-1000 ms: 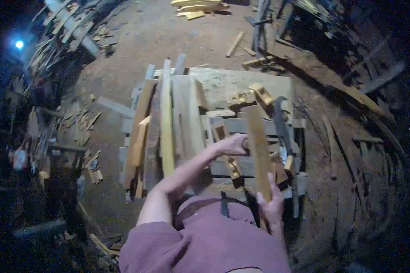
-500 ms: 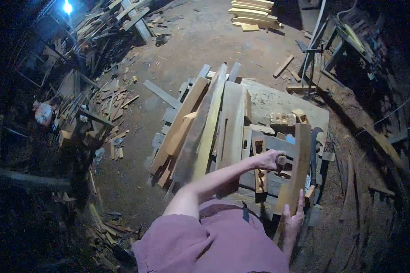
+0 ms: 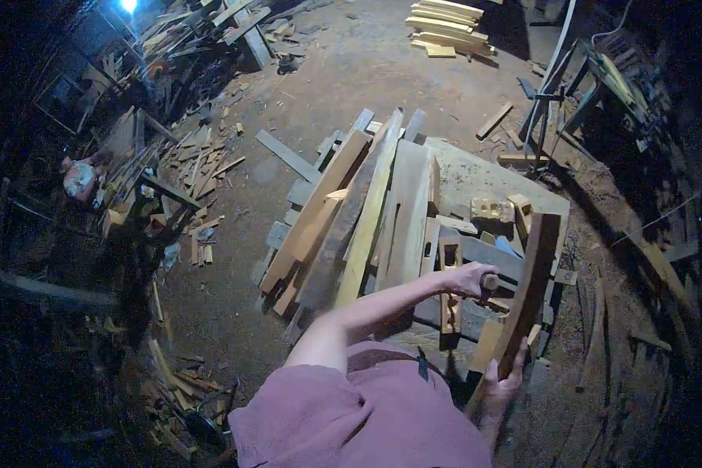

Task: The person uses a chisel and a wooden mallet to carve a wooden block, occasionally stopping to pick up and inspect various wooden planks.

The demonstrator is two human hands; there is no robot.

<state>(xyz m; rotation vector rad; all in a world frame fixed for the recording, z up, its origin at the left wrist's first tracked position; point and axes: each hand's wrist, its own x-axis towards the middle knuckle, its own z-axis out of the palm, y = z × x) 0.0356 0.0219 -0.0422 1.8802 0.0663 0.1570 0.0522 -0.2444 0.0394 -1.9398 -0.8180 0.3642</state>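
Note:
My left hand (image 3: 468,279) is closed around a short, round wooden handle (image 3: 489,282) whose blunt end shows; the rest of that tool is hidden. Just right of it a long squared wooden beam (image 3: 532,285) stands tilted, its dark side towards me. Low on the beam, my right hand (image 3: 507,381) grips it with the thumb on the left side and fingers on the right. Behind the left hand lies a wooden piece with cut slots (image 3: 450,292). A lighter wood block (image 3: 487,345) sits beside the beam's lower part.
Several long planks (image 3: 351,210) lie side by side left of my hands. Beyond them is a flat board strewn with chips (image 3: 483,173). A stack of sawn timber (image 3: 448,23) stands at the back. Scrap wood (image 3: 207,168) litters the floor at left.
The beam has turned in my right hand, so a darker face shows, and its upper end has swung right. My left hand keeps its hold on the handle. The view has shifted slightly.

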